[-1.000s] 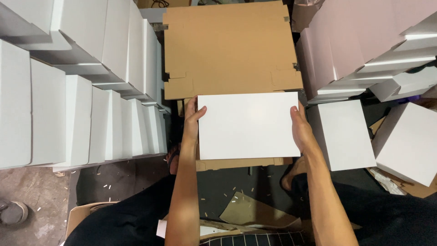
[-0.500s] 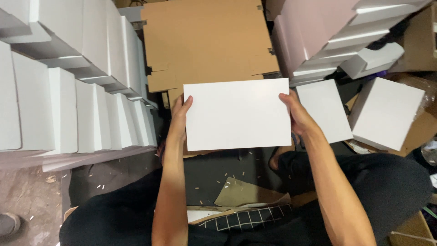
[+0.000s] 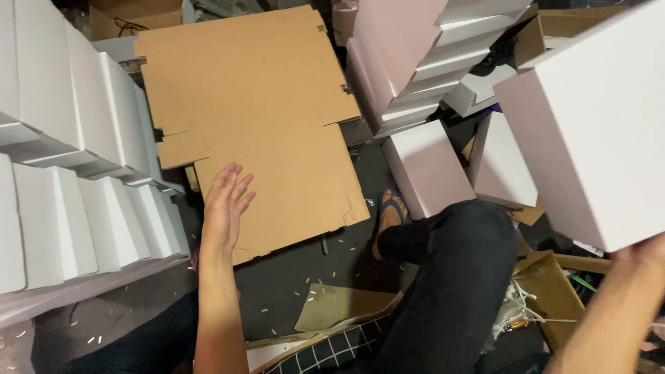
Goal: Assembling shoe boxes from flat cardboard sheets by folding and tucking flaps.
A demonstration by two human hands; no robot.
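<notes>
My right hand (image 3: 641,251) grips the lower edge of a large pale pink box (image 3: 589,131), lifted at the right of the head view. My left hand (image 3: 225,204) is free, fingers spread, hovering over the near left corner of a flat brown cardboard sheet (image 3: 263,118) lying on the floor. It holds nothing.
Stacks of white boxes (image 3: 62,166) line the left side. More pale pink boxes (image 3: 429,166) are piled at the upper right and on the floor. My leg in dark trousers (image 3: 450,284) and a sandalled foot (image 3: 391,211) sit by the sheet. Cardboard scraps (image 3: 343,305) lie near me.
Both hands held the box in front of me before. Now my right hand alone has swung it to the right, my left hand has let go, and the view has turned right.
</notes>
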